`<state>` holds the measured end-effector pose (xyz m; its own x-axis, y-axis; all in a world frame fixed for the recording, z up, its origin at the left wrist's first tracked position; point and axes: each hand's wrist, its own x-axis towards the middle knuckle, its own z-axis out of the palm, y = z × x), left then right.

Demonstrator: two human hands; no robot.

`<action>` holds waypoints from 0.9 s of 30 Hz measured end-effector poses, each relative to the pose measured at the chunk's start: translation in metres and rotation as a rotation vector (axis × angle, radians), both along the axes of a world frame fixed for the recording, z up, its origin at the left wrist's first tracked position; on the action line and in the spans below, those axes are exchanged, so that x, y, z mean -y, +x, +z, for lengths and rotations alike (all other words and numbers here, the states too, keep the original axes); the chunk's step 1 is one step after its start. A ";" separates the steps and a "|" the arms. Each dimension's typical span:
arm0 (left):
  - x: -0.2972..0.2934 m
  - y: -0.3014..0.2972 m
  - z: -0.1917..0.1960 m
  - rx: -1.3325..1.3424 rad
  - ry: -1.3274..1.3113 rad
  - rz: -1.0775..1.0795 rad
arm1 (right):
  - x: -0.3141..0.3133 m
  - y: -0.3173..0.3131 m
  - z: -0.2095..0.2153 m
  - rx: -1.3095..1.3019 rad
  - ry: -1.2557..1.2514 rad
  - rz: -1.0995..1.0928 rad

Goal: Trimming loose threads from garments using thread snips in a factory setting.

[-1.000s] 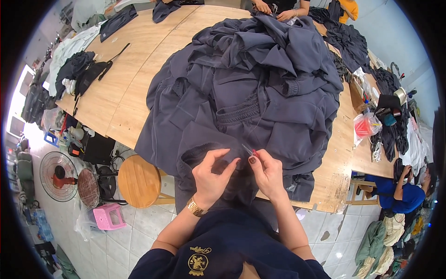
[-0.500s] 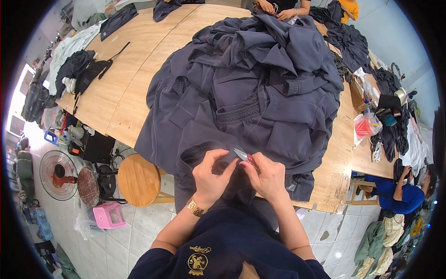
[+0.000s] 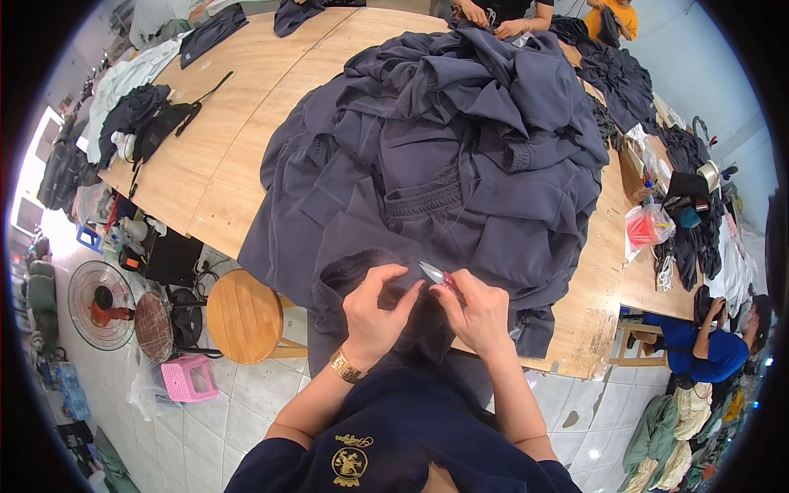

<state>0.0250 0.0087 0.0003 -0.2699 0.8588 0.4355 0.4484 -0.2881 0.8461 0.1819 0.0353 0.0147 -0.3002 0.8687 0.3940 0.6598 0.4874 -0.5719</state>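
Note:
A heap of dark grey garments (image 3: 526, 197) with gathered elastic edges covers the near part of the wooden table. At its near edge, my left hand (image 3: 374, 308) has its fingers curled at the fabric beside a round elasticated opening (image 3: 349, 267). Dark cloth shows between its thumb and index finger, and the other fingertips are hidden. My right hand (image 3: 477, 308) is closed around small thread snips (image 3: 437, 275) with red handles. Their pale pointed blades are aimed up and left, close to my left fingertips and above the cloth.
Across the wooden table (image 3: 238, 156), a co-worker's hands (image 3: 493, 23) handle dark cloth. A black bag (image 3: 160, 131) lies at the left. At right are a clear bag with red contents (image 3: 649, 226) and a seated person in blue (image 3: 711, 349). A round stool (image 3: 244, 316) and a fan (image 3: 102, 304) stand left.
The snips have tilted slightly in my right hand, and their blades now show more plainly. My left hand has hardly moved. The person in orange at the far right has shifted.

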 end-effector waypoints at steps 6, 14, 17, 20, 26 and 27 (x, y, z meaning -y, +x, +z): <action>0.000 0.000 0.002 -0.023 0.020 -0.007 | -0.001 -0.001 0.002 0.021 0.026 0.001; -0.001 0.000 0.000 -0.060 0.045 -0.007 | -0.001 0.003 0.010 0.092 0.009 -0.018; -0.001 0.000 -0.001 -0.055 0.046 -0.009 | -0.002 0.002 0.009 0.087 0.041 -0.012; 0.000 0.000 -0.001 -0.069 0.052 -0.012 | -0.003 0.003 0.006 0.119 0.079 -0.008; 0.001 -0.002 0.000 0.157 -0.091 -0.010 | -0.008 0.003 -0.003 -0.224 -0.147 -0.088; 0.000 -0.002 0.001 0.140 -0.103 -0.010 | -0.011 0.002 -0.004 -0.445 -0.288 -0.059</action>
<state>0.0230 0.0091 0.0017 -0.3125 0.9000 0.3038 0.3217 -0.2006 0.9253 0.1842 0.0463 0.0108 -0.1056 0.9709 0.2149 0.3444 0.2384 -0.9080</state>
